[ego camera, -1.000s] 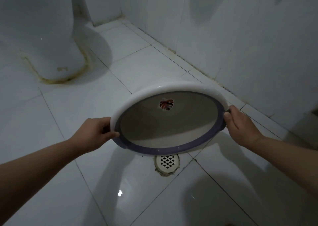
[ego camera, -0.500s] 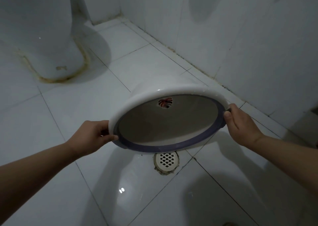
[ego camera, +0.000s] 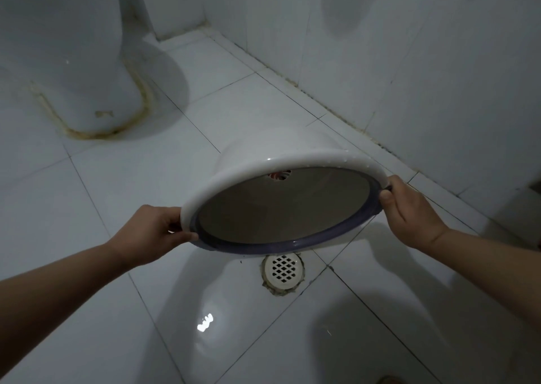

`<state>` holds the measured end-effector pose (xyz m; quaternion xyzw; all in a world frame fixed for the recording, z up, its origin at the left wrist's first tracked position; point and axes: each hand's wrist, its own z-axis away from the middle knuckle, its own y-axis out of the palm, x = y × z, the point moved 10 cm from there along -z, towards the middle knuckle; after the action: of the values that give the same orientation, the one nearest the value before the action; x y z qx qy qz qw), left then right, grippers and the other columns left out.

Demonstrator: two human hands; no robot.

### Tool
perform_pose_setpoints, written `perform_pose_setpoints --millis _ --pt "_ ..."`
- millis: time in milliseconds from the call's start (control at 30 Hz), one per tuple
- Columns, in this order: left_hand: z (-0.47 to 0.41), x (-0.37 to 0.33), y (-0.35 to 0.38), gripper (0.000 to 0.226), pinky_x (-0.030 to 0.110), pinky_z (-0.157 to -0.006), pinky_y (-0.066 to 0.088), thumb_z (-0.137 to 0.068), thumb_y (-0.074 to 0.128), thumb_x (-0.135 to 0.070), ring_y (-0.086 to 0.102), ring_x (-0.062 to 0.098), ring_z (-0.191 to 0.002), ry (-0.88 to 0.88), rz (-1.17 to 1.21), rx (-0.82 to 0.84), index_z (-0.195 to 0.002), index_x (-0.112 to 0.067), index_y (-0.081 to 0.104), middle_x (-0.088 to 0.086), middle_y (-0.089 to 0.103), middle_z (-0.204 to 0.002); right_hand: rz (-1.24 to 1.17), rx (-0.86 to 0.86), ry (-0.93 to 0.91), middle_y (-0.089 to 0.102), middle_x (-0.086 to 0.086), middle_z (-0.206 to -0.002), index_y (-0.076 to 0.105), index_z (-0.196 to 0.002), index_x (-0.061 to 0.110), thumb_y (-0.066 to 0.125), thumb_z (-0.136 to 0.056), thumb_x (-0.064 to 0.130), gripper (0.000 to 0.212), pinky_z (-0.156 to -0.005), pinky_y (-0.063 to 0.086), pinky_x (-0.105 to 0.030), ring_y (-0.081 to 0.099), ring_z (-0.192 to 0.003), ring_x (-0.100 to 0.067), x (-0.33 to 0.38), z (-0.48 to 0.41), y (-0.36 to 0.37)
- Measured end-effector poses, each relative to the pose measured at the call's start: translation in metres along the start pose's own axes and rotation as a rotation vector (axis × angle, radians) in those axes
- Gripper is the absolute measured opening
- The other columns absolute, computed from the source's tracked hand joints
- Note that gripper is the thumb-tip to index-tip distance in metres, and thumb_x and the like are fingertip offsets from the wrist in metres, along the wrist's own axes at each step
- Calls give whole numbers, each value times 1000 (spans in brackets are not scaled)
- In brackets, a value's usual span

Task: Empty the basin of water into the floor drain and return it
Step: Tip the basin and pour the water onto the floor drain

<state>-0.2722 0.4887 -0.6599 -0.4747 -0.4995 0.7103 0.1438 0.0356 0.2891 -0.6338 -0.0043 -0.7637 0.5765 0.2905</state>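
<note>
Both hands (ego camera: 152, 231) (ego camera: 409, 211), fingers (ego camera: 386, 198) curled, grip basin (ego camera: 263, 155).

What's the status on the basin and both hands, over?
Left hand and right hand grip opposite sides of basin rim. Basin tipped steeply over floor drain, no water stream visible. Nothing between basin and drain.

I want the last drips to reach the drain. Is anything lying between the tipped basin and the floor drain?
Nothing visible. The basin, gripped at its rim by the left hand and the right hand, hangs tipped with its lower rim just above the floor drain. Only open air shows between them.
</note>
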Motion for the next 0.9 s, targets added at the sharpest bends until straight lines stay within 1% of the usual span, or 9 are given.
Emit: perform_pose_setpoints --millis 100,167,267,400,533,633,700,767,900 --pt "-1 0 -3 12 1 -65 39 -70 80 -17 59 1 -84 11 -11 -27 -80 -12 75 -40 51 -46 -7 1 -4 38 9 -64 35 -81 15 28 -86 33 21 -57 28 -32 41 -59 -25 1 0 0" --pt "-2 -1 -4 14 1 -66 40 -69 80 -17 58 1 -84 23 -21 -39 -81 -10 75 -39 51 -58 -10 1 -7 37 10 -64 35 -81 15 28 -86 33 20 -57 28 -32 41 -59 -25 1 0 0" --pt "-2 -2 -5 13 -1 -64 39 -68 81 -16 59 -2 -82 29 -17 -40 -79 -12 75 -41 49 -46 -7 0 -9 38 8 -64 35 -81 15 28 -86 33 20 -56 28 -32 41 -59 -25 2 -1 0" --pt "-2 1 -3 13 -2 -63 39 -69 80 -17 57 -18 -71 20 -3 -29 -81 -14 75 -55 48 -55 -2 0 -16 42 2 -66 35 -82 15 27 -87 33 20 -55 27 -31 42 -60 -25 1 -1 1" --pt "-3 2 -2 14 5 -57 41 -70 79 -20 59 -1 -83 14 -22 -37 -82 -15 75 -51 49 -52 -5 -5 -19 46 -5 -70 36 -82 15 28 -87 32 20 -56 27 -31 41 -60 -25 2 -1 1" --pt "-3 2 -3 13 4 -58 42 -70 80 -19 58 -1 -82 15 -16 -51 -81 -14 75 -40 51 -47 -6 -6 -12 46 -5 -71 36 -82 15 28 -87 32 20 -57 27 -31 42 -60 -25 1 -1 1" --pt "-3 0 -4 15 5 -57 39 -70 79 -20 59 1 -81 20 -31 -57 -82 -12 75 -35 54 -59 -9 -10 -7 44 -2 -68 36 -81 15 28 -87 32 20 -57 27 -31 42 -60 -25 1 -1 1" --pt "-3 0 -5 14 9 -59 39 -70 79 -20 65 8 -68 7 -43 -60 -81 -12 75 -29 56 -60 -17 -9 5 40 5 -64 36 -80 14 28 -86 33 21 -57 28 -32 42 -60 -25 -1 -1 1" --pt "-6 5 -9 11 6 -60 41 -72 78 -18 64 6 -70 -50 -19 -70 -81 -19 73 -39 56 -50 -41 -33 15 39 10 -63 36 -80 15 27 -87 33 22 -56 28 -32 42 -60 -25 -1 -2 -1"
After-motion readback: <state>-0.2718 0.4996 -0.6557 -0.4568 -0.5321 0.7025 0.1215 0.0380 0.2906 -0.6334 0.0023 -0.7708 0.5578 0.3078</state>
